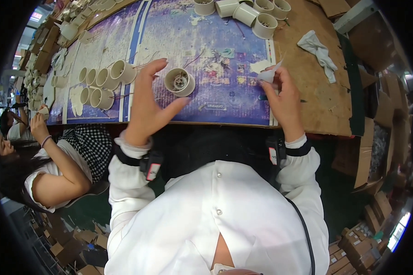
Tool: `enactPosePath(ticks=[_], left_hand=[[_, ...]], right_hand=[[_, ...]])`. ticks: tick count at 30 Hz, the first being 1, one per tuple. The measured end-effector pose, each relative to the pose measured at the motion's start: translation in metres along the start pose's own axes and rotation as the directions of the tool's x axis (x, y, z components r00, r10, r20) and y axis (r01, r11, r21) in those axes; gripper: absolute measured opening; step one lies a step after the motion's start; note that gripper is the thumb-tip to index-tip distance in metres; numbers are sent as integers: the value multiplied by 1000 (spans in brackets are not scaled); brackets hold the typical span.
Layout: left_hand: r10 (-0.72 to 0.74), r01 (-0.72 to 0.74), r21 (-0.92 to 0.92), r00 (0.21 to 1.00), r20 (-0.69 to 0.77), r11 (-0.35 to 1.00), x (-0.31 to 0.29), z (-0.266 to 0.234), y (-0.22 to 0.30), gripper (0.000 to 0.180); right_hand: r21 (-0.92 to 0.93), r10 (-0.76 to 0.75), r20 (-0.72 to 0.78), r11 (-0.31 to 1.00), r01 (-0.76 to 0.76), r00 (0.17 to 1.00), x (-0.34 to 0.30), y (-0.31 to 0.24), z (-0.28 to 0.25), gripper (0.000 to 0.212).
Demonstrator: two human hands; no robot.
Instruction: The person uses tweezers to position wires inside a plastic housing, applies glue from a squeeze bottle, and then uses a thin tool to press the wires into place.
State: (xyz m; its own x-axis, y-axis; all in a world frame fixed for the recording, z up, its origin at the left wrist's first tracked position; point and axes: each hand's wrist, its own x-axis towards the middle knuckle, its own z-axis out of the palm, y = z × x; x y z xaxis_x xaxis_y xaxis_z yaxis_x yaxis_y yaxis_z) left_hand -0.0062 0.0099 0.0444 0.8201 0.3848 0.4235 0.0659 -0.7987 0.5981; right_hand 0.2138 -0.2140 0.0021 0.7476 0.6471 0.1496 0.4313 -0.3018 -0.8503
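On the worn purple-and-white table cover stands a cream cylindrical housing [189,86] with wires and small parts inside. Around its left and near sides my left hand [147,98] is spread, thumb and fingers apart, holding nothing. To the right, my right hand [286,96] pinches a small white piece [266,76], thin like paper or cloth; its exact kind is unclear. Several similar housings [103,99] lie on their sides at the left with thin wires trailing from them.
More cream housings [265,26] are grouped at the far edge. A crumpled white glove or cloth [320,52] lies on the brown board [314,101] at right. On the left a co-worker [64,169] sits at the table. Open cardboard boxes [367,151] stand at right.
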Motion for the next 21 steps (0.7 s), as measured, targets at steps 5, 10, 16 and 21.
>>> enactPosePath(ticks=[5,10,16,21], left_hand=[[-241,243,17,967,-85,970,-9,37,-2,70],[-140,159,-189,984,110,969,-13,23,-25,77],[-10,12,-115,1000,20,993,-13,30,-18,75],[-15,15,4,998,-56,1000,-20,41,-16,67]], right_hand=[[-153,-194,-156,973,170,969,-6,-5,1,37],[39,-348,-229,930,366,909,-39,-33,-7,36],[91,-504,77,863,498,860,-26,-62,39,26],[-53,-500,91,861,505,861,-7,-69,67,21]])
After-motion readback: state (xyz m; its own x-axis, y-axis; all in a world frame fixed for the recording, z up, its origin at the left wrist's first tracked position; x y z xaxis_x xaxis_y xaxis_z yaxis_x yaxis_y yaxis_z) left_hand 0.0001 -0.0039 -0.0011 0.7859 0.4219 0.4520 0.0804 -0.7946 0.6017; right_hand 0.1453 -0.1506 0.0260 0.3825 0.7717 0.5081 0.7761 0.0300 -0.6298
